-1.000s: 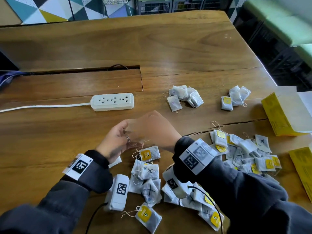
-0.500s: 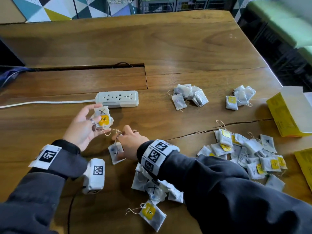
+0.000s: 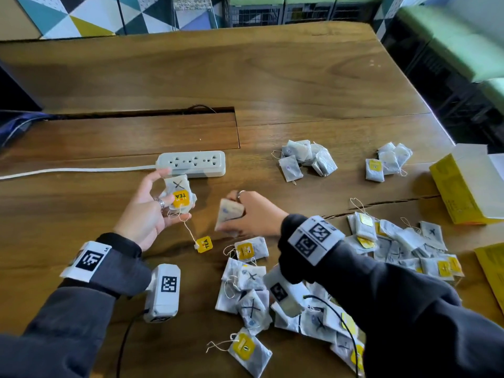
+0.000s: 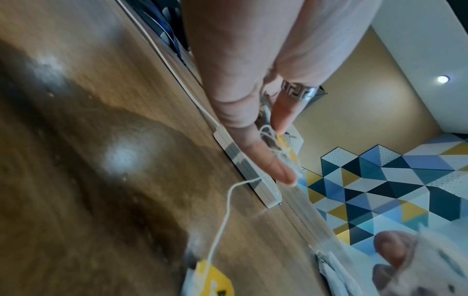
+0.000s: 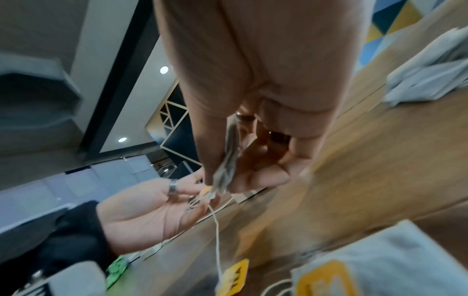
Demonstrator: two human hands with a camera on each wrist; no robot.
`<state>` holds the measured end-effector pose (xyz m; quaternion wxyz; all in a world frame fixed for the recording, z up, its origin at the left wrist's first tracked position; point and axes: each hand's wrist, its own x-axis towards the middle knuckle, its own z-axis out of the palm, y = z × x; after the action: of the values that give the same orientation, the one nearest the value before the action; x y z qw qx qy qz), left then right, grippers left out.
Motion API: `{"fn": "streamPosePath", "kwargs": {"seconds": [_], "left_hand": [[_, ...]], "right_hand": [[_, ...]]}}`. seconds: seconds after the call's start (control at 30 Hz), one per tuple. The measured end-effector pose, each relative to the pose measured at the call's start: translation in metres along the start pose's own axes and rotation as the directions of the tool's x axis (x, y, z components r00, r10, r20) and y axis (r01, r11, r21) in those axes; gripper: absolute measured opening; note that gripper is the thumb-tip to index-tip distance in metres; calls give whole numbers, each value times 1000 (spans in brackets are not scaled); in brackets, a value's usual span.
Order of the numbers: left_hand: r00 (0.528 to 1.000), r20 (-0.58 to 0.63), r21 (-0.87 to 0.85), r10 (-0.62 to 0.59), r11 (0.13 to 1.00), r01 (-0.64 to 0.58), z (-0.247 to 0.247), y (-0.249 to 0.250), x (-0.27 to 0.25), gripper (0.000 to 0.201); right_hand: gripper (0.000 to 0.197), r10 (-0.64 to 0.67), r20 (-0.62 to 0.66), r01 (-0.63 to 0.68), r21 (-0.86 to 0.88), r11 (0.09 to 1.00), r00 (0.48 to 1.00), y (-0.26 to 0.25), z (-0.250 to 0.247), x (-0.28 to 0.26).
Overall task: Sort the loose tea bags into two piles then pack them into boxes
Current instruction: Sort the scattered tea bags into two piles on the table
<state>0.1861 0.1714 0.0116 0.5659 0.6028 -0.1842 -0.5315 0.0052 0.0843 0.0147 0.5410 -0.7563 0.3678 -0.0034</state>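
Head view, nearest the person: unsorted tea bags (image 3: 249, 293) lie heaped under the right forearm, with more in a heap to the right (image 3: 403, 246). Just beyond, the right hand (image 3: 253, 216) pinches a blue-marked tea bag (image 3: 228, 214) between thumb and fingers, low over the wooden table (image 3: 300, 83). The left hand (image 3: 147, 214) pinches an X-marked tea bag (image 3: 180, 195) at thumb and fingertips; its string hangs down to a yellow tag (image 3: 204, 244) near the table. Further off sit two small sorted piles (image 3: 305, 159), (image 3: 387, 162), an open yellow box (image 3: 463, 186) on the right and a power strip (image 3: 193, 163). The risk I see is the dangling string snagging loose bags or the right hand's bag, dragging strays into the wrong pile.
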Motion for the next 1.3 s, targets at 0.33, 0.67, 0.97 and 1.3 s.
{"fn": "streamPosePath", "kwargs": {"seconds": [0.33, 0.67, 0.97, 1.3], "left_hand": [[979, 162, -142, -122, 979, 145, 41, -5, -6, 56], [973, 225, -44, -57, 997, 68, 63, -3, -4, 53], [978, 188, 102, -89, 992, 71, 53, -8, 0, 40], [978, 48, 314, -201, 933, 176, 47, -18, -3, 43]], "right_hand": [[36, 186, -115, -58, 687, 725, 976, 45, -36, -34], [11, 195, -166, -96, 469, 878, 967, 62, -44, -45], [19, 48, 63, -13, -468, 883, 997, 43, -3, -35], [13, 24, 55, 5, -476, 879, 998, 46, -4, -45]]}}
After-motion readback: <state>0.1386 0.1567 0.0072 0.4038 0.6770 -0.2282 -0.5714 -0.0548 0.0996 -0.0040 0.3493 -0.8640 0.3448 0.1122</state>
